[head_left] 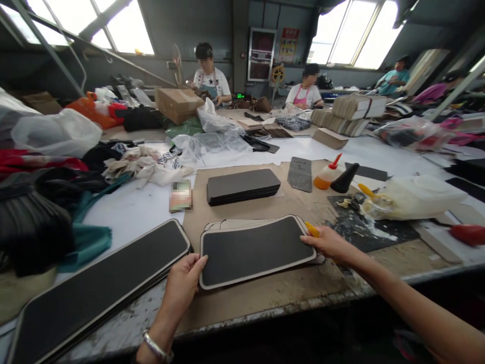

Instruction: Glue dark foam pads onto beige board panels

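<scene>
My left hand (184, 280) pinches the lower left edge of a black rectangular panel (253, 253) with rounded corners and a pale border. At its right edge, my right hand (329, 243) grips the same panel, thumb on top. A yellow tool end (312, 229) sticks out from that hand; the tool's kind is hidden. Beneath the panel, similar pale-edged pieces (227, 224) show at the back. To the left lies a pile of long black panels (109, 283) with pale borders. Behind my hands is a neat stack of plain black panels (242, 188).
Brown cardboard (235, 308) covers the worktop. At right are an orange-filled squeeze bottle (323, 177), a black cone (344, 179) and a cut-open white jug (420, 197) smeared with paste. Fabric scraps (140, 164) lie left. Co-workers sit behind the far tables.
</scene>
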